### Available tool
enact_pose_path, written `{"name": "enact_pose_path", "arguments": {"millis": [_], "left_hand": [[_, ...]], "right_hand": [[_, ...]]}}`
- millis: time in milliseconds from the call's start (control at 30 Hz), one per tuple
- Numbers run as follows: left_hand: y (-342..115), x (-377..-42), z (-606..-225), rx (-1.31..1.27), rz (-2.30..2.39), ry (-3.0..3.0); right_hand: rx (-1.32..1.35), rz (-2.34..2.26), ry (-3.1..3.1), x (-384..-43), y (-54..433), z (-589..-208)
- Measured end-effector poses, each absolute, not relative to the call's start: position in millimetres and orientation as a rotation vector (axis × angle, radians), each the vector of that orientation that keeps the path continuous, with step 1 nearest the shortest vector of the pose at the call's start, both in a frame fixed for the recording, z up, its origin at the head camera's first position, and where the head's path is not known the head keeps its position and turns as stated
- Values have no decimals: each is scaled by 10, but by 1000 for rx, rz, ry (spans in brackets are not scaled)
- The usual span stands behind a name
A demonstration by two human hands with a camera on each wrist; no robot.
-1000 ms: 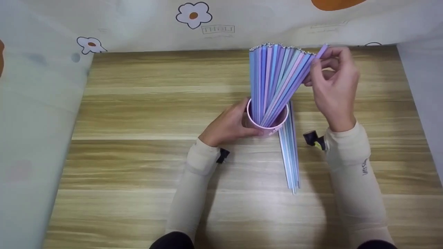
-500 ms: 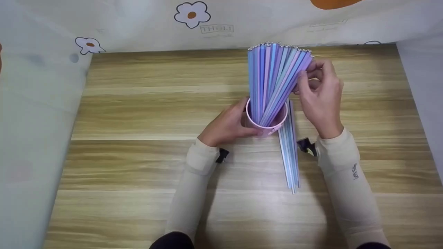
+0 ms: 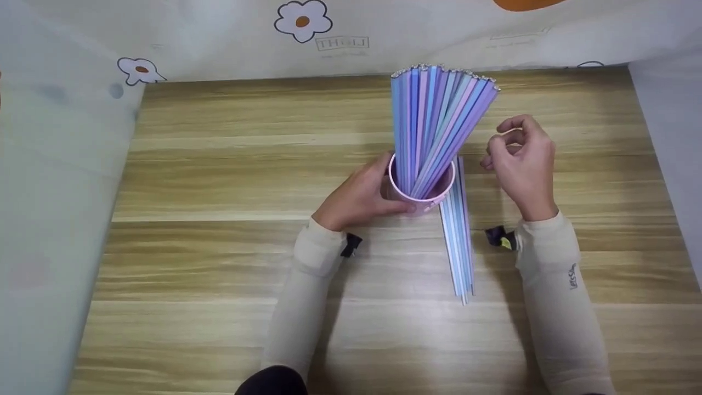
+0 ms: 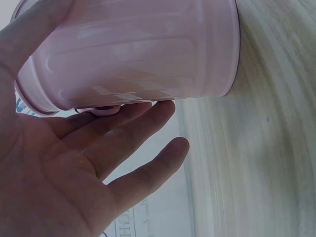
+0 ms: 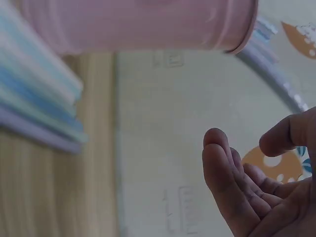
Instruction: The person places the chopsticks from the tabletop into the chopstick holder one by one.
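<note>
My left hand [image 3: 367, 195] holds a small pink bucket [image 3: 421, 206] upright, its thumb on the near side. In the left wrist view, fingers reach behind the bucket [image 4: 148, 49]. A fan of long, thin, pastel pencil-like sticks [image 3: 428, 126] with glittering tips stands in it, leaning up and right. To its right, my right hand [image 3: 524, 167] hovers with loosely bent fingers and holds nothing. The right wrist view shows a gap between its thumb and fingers [image 5: 219, 168].
Several more pastel sticks [image 3: 458, 247] lie on the wood-grain table [image 3: 219, 263], just right of the bucket and partly behind it. A pale sheet with printed flowers [image 3: 303, 22] hangs along the back, and pale sheeting [image 3: 60, 192] borders the left side.
My right hand has let go of a purple stick, touched the right side of the bunch, then drawn back right and toward me. The left hand keeps its hold on the bucket.
</note>
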State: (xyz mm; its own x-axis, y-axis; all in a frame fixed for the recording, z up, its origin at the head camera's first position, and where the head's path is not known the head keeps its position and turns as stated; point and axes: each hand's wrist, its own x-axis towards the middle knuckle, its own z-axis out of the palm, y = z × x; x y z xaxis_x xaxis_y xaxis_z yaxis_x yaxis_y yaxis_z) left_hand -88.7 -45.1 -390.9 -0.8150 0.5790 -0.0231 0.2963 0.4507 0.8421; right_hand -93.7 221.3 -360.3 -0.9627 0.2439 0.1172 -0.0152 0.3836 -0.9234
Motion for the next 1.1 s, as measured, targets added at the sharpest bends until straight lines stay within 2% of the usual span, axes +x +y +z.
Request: {"name": "enact_pose_path", "arguments": {"millis": [500,1100], "left_hand": [[-456,-885,-3916,733,1303,2398],[-456,-874,-3898,723,1303,2396]], "right_hand": [[-117,1306,-3118,-1044,2319,-4022],[-64,1013,-3188,-1019,2295,-4053]]}}
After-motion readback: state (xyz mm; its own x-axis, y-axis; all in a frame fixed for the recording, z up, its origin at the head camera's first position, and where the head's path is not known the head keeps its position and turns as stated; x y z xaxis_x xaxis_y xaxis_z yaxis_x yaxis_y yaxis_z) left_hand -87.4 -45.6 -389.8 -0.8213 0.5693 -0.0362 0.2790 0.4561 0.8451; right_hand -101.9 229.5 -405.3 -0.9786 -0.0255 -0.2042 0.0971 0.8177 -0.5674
